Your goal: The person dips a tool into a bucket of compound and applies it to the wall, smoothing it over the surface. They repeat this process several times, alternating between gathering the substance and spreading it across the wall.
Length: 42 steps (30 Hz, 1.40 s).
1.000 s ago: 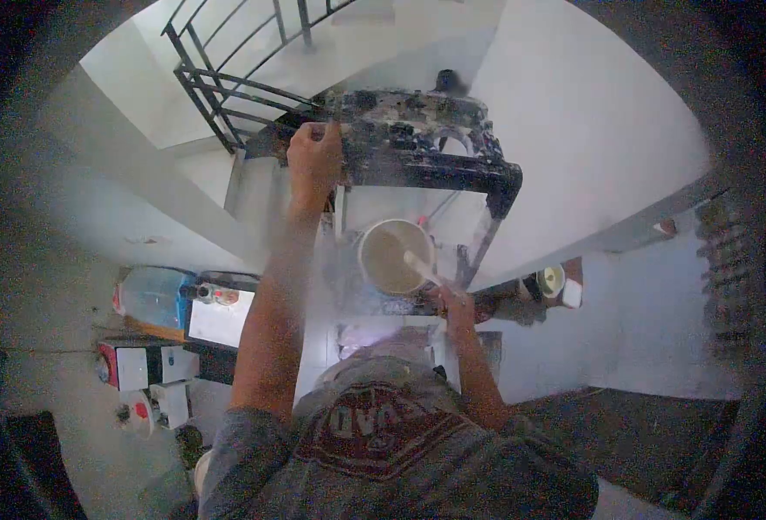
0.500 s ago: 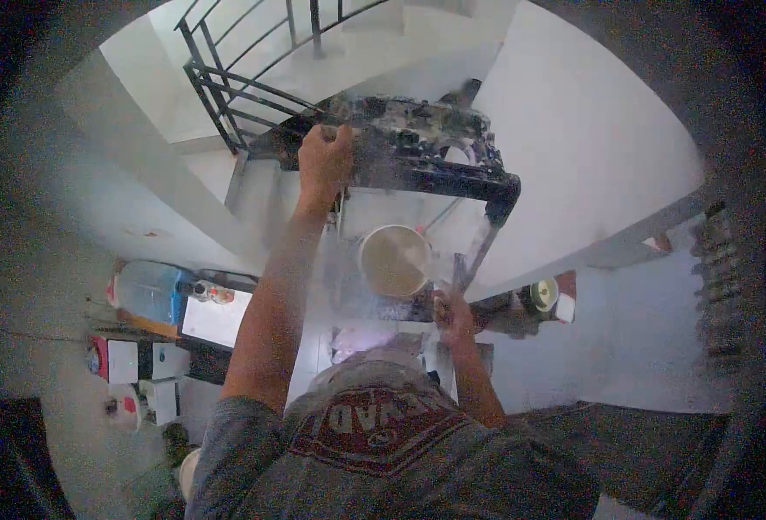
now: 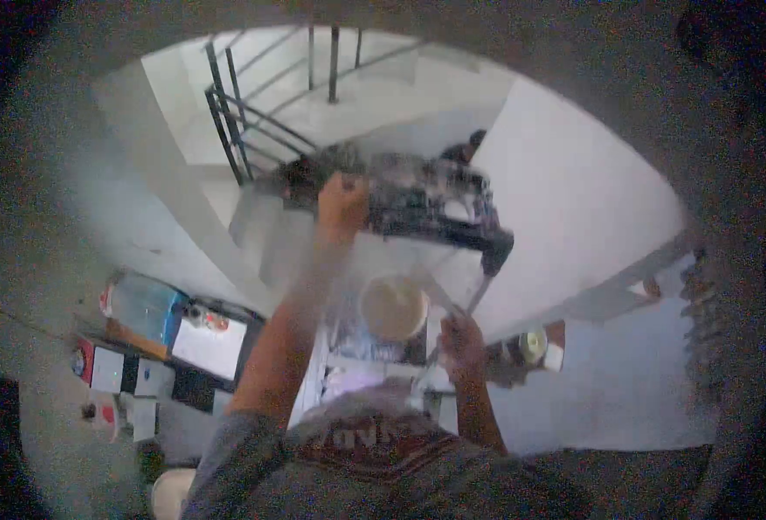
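My left hand [image 3: 344, 206] is closed at the near left side of a dark, cluttered rack [image 3: 417, 221] with pale smears on it. What its fingers hold is hidden. Lower down, my right hand [image 3: 462, 345] is closed around the handle of a pale, long flat tool [image 3: 437, 293], blurred by motion, that points up and left. Beside it, below the rack, stands a round white bucket [image 3: 393, 308] with something pale brown inside; the tool's tip is near its rim.
A dark metal railing [image 3: 270, 113] rises behind the rack on the left. White walls [image 3: 573, 191] close in on the right. A blue-tinted clear container [image 3: 144, 312] and a white-topped surface [image 3: 209, 342] lie at lower left. A pale round item [image 3: 533, 347] is at right.
The view has tilted, so everything sits lower in the frame. My right hand has lifted relative to the bucket, and the tool now shows beside the rim. My left hand stays at the rack.
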Available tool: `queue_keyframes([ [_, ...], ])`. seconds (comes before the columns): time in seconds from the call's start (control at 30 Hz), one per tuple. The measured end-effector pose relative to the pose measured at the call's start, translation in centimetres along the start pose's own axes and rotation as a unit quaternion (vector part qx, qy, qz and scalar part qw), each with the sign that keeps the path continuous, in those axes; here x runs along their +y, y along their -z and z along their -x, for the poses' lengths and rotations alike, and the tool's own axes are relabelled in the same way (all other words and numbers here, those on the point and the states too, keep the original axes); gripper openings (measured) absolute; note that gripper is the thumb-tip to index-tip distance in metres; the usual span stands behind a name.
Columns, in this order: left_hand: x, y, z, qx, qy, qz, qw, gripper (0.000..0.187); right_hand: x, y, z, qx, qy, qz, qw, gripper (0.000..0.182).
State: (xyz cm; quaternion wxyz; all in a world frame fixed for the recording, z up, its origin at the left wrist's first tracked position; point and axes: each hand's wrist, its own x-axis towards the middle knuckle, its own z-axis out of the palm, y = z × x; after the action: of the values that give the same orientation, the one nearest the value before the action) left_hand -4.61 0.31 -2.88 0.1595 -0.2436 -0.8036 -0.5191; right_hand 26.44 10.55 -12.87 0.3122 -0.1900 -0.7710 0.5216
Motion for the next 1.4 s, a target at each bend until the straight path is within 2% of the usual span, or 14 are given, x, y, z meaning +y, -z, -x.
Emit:
queue_keyframes([
  [0.03,-2.3,-1.1,-0.3,0.012,-0.179,-0.217,0.96,0.021,-3.5,0.3,-0.9,0.013,-0.116,-0.277,0.954,0.041],
  [0.07,1.4,0.7,-0.2,-0.028,0.116,0.025,0.993,0.022,-5.7,0.6,-1.4,0.013,-0.228,-0.527,0.819,0.042],
  [0.1,-2.4,-1.4,-0.2,0.025,-0.057,-0.022,0.998,0.027,-6.2,0.7,-1.8,0.006,-0.213,-0.53,0.821,0.042],
  [0.2,0.6,0.6,0.5,-0.001,0.082,0.077,0.994,0.023,-9.2,1.0,-3.5,-0.006,-0.181,-0.596,0.782,0.044],
  [0.27,1.9,2.3,0.8,-0.049,-0.112,-0.063,0.99,0.019,-14.6,0.9,-4.3,0.097,-0.141,-0.512,0.842,0.037],
  [0.4,0.0,0.4,0.6,-0.01,-0.094,0.159,0.983,0.019,-17.8,1.5,-7.0,0.045,-0.021,-0.528,0.848,0.036],
  [0.47,-0.4,0.2,0.4,0.002,-0.183,-0.258,0.949,0.024,-21.1,1.3,-8.9,0.0,0.047,-0.518,0.854,0.036],
  [0.5,3.4,2.6,-0.1,-0.097,0.079,-0.054,0.991,0.035,-22.4,1.2,-9.9,-0.001,0.128,-0.466,0.876,0.036],
  [0.67,1.8,1.7,0.1,-0.06,0.127,0.02,0.99,0.04,-30.3,-1.1,-14.4,0.141,0.307,-0.168,0.926,0.038],
  [0.8,2.4,1.7,0.4,-0.091,0.08,-0.012,0.993,0.037,-34.7,-1.2,-17.0,0.102,0.297,-0.297,0.902,0.039],
  [1.1,2.0,0.8,-0.1,-0.063,0.097,0.01,0.993,0.037,-40.2,1.9,-21.5,0.117,0.448,-0.109,0.88,0.028],
  [1.2,3.5,2.1,0.4,-0.056,-0.015,-0.038,0.998,0.037,-40.1,2.3,-23.1,0.117,0.514,-0.047,0.849,0.023],
  [1.3,6.1,4.3,0.3,-0.147,0.16,0.049,0.975,0.033,-38.3,2.7,-23.3,0.074,0.484,0.059,0.87,0.019],
  [1.4,3.3,1.7,0.6,-0.052,-0.003,-0.064,0.997,0.031,-36.5,1.7,-21.9,-0.006,0.377,0.005,0.926,0.012],
])
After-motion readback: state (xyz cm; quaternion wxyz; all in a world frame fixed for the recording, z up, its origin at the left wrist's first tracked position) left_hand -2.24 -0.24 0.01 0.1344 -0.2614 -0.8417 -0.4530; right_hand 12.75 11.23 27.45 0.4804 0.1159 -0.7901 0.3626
